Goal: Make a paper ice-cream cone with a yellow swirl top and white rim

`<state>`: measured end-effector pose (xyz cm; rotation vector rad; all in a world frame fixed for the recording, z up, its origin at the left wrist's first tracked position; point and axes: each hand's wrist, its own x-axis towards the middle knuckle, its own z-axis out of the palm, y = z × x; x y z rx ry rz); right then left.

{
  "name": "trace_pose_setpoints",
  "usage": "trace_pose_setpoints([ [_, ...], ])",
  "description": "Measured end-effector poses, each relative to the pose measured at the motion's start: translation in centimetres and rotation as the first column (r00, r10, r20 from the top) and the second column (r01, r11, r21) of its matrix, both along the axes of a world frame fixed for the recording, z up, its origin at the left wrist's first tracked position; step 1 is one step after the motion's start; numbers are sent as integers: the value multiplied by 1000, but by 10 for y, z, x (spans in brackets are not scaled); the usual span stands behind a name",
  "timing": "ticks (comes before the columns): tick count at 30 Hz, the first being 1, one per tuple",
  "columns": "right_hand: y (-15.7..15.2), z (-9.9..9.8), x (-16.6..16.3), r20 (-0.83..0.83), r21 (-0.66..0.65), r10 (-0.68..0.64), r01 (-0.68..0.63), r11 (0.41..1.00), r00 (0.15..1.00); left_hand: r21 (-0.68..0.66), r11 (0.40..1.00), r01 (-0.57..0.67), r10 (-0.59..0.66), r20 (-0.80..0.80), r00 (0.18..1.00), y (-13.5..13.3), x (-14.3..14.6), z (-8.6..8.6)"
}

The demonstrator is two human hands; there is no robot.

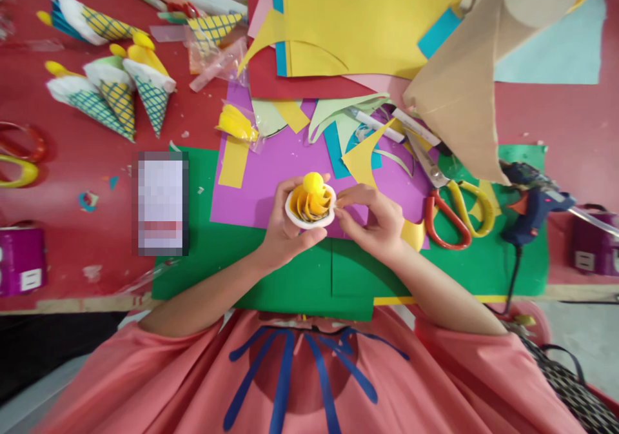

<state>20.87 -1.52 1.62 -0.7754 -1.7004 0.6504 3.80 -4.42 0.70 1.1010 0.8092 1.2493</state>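
My left hand [279,235] is wrapped round a paper ice cream cone [309,207], held upright so that I look into its top. A fluffy white rim circles it, orange-yellow paper swirls fill it, and a yellow ball sits on top. The cone's lower part is hidden by the hand. On the right side, my right hand [374,218] has thumb and forefinger pinched at the white rim. Beneath both hands lie purple paper [242,208] and green paper [217,279].
Finished paper cones [109,89] lie at the upper left. Scissors [447,205] with red and yellow handles and a blue glue gun [532,211] lie to my right. Paper scraps, markers [377,124] and yellow sheets [372,21] spread ahead. A blurred-out phone [160,202] lies left.
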Motion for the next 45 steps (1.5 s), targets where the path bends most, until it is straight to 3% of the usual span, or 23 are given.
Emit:
trace_pose_setpoints([
  [3, -1, 0, 1, 23, 16, -5, 4, 1000, 1000, -60, 998, -19, 22, 50, 999, 0, 3, 3],
  [5, -2, 0, 3, 17, -26, 63, -63, 998, 998, -195, 981, -9, 39, 149, 988, 3, 4, 7],
  [7, -1, 1, 5, -7, -66, 89, -89, 994, 996, -391, 917, 74, 40, 276, 960, 9, 5, 12],
  [9, 0, 0, 6, -2, -70, 28, -28, 997, 1000, -546, 816, 188, 39, 377, 926, 14, 4, 16],
  [11, 3, 0, 7, 57, -51, -47, 50, 997, 997, -625, 735, 262, 51, 437, 898, 18, 2, 18],
  [13, 4, -2, 6, 125, -90, -65, 76, 993, 990, -652, 697, 298, 59, 467, 882, 20, 1, 17],
  [17, 5, -4, 4, 119, -241, 14, 16, 970, 993, -621, 707, 338, 9, 486, 874, 21, 1, 12],
  [23, 4, 0, 6, 172, -24, -52, 57, 998, 984, -609, 709, 355, -71, 440, 895, 19, 4, 5],
  [26, 4, 1, 8, 189, 10, -64, 64, 998, 980, -605, 719, 344, -68, 431, 900, 18, 5, 1],
  [30, 4, 1, 7, 180, 5, -96, 97, 995, 979, -567, 741, 360, -112, 424, 899, 17, 3, -3],
  [36, 5, -2, 5, 53, -108, -20, 25, 994, 998, -605, 692, 394, -136, 427, 894, 19, 1, 0],
  [45, 6, -1, 5, -5, -148, 11, -11, 989, 1000, -607, 695, 385, -162, 390, 907, 17, -3, -4],
])
